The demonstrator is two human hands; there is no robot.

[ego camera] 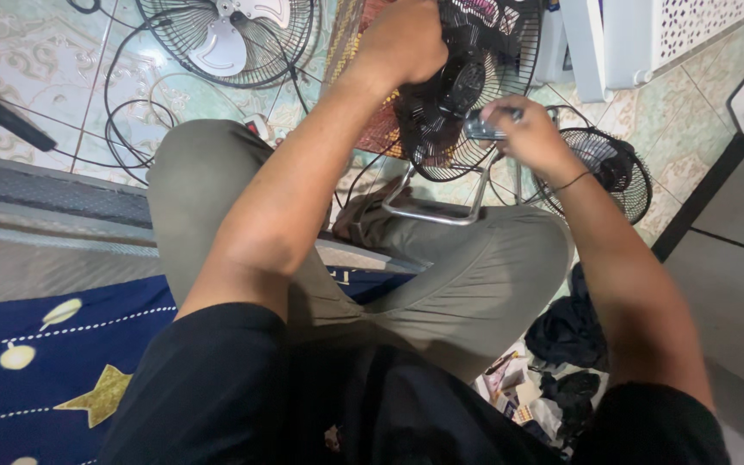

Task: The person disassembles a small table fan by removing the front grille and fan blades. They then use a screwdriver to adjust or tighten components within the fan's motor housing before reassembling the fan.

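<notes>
the left hand [402, 41] gripped the round black wire-grille fan [467, 86] from above, while the right hand [523, 129] pinched a small grey tool [486, 129] just beside its lower front.

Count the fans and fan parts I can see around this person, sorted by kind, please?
Black fan held by the left hand and worked on by the right hand: 1
Wire guard with white blades on the floor: 1
Small black fan on the floor at right: 1
Total: 3
</notes>
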